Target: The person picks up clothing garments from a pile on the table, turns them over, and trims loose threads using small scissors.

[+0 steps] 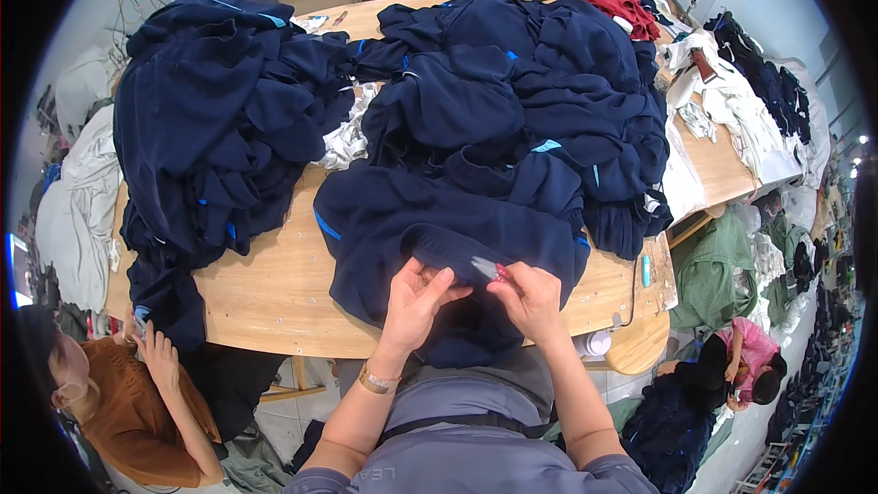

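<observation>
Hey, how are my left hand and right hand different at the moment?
Your right hand grips small red-handled snips, blades pointing toward the left hand's side, while your left hand has no tool and is at the navy garment. The left hand has a watch at its wrist; the right hand's wrist is bare. Both are ungloved and in front of you, over the same garment.

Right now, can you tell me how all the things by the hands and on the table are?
Red-handled snips: held; blade opening unclear
Right hand: closed on the snips
Near navy garment: rumpled
Left hand: fingers bent, at that garment
Left navy pile: heaped
Red cloth: crumpled
</observation>
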